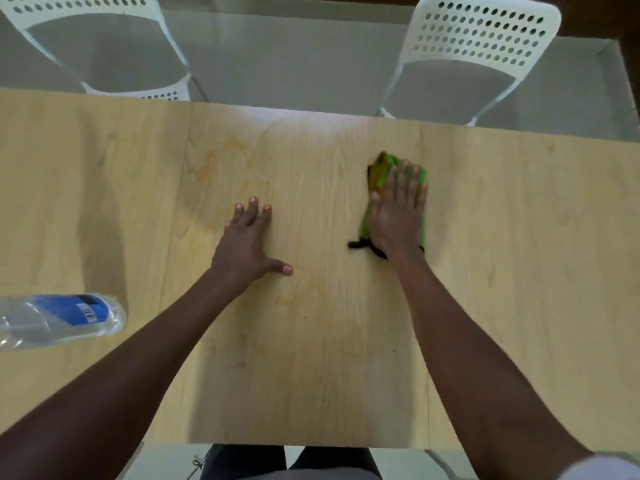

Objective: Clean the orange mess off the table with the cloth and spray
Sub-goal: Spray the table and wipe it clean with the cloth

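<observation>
My right hand (398,213) lies flat with straight fingers on a green cloth (381,171) with a black edge, pressing it onto the light wooden table (519,237) right of centre. My left hand (247,242) rests flat on the bare wood, fingers spread, to the left of the cloth. A faint orange-yellow smear (225,164) shows on the wood beyond my left hand, and paler traces (291,299) lie nearer me. A clear plastic bottle with a blue label (62,318) lies on its side at the table's left edge; no spray head is visible.
Two white perforated chairs stand beyond the far edge of the table, one at the back left (100,46) and one at the back right (474,53). The grey floor (294,57) shows between them. My legs are visible below the near table edge.
</observation>
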